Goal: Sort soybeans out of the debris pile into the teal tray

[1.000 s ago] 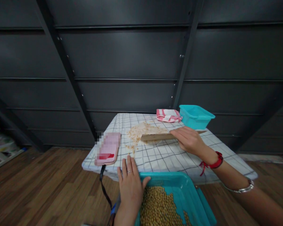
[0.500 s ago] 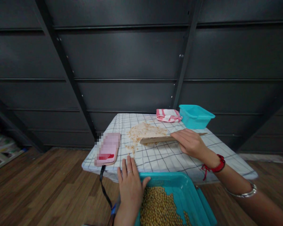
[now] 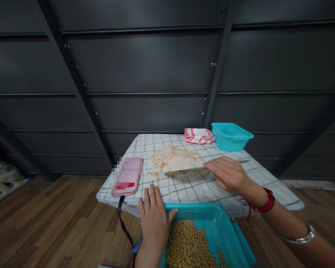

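My right hand (image 3: 227, 175) is closed around a long, thin tan strip (image 3: 187, 171) that looks like wood. The strip's far end points left, just in front of a loose spread of white grains and yellow bits (image 3: 173, 156) on the checked cloth (image 3: 184, 190). My left hand (image 3: 155, 219) lies flat with fingers outstretched at the cloth's front edge. Its thumb rests by the rim of a teal tray (image 3: 216, 219), which holds many round tan-green beans (image 3: 190, 242).
A pink phone-like object (image 3: 130, 173), partly pixelated, lies on the left of the cloth, with a dark strap (image 3: 124, 223) hanging below. At the back right are a folded red-and-white striped cloth (image 3: 198, 135) and a turquoise basin (image 3: 231, 137). A dark panelled wall (image 3: 145, 67) stands behind.
My right hand has moved slightly right and toward me with the strip, which is now turned more edge-on and away from the grains. My left hand has stayed put.
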